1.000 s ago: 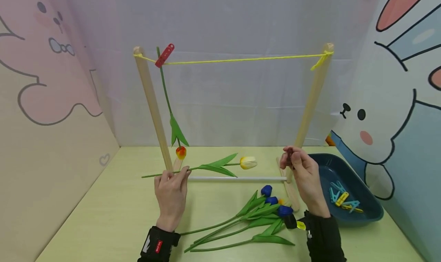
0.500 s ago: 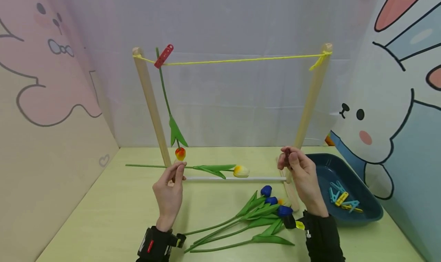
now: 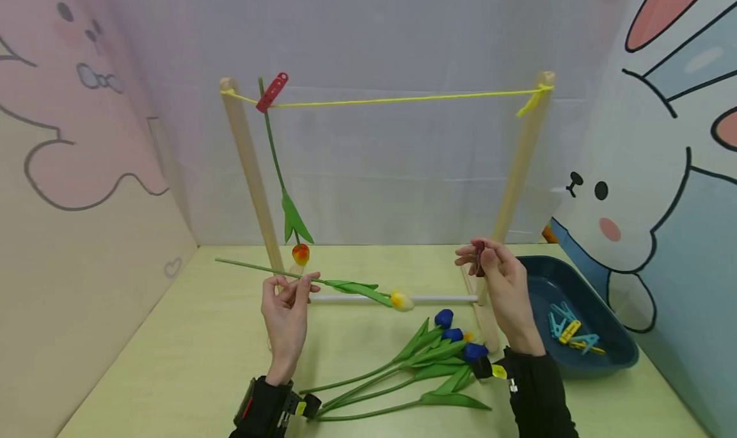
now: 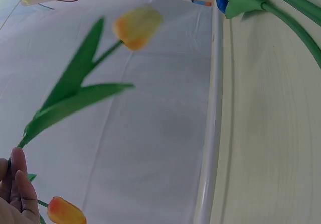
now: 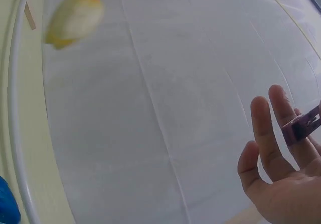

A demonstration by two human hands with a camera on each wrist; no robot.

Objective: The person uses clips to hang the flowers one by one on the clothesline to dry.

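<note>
My left hand (image 3: 286,316) pinches the green stem of a pale yellow tulip (image 3: 401,301), whose bloom points right and a little down in the head view. The same yellow bloom (image 4: 138,27) and its leaves stand out in the left wrist view. My right hand (image 3: 509,291) holds a dark red clothespin (image 3: 480,259) between thumb and fingers; in the right wrist view the clothespin (image 5: 301,126) is partly cut off by the edge. An orange-red tulip (image 3: 301,255) hangs head down from the yellow string (image 3: 403,100), clipped by a red clothespin (image 3: 272,93).
Wooden posts (image 3: 521,163) carry the string, with a white rod (image 3: 443,299) low between them. Several tulips with blue blooms (image 3: 475,351) lie on the table (image 3: 150,374), a yellow one partly hidden among them. A dark blue basin (image 3: 610,336) at right holds several clothespins (image 3: 570,331).
My left hand has turned, and the yellow tulip has swung from bloom slightly raised to bloom tilted down. My right hand, still holding its clothespin, has shifted slightly left.
</note>
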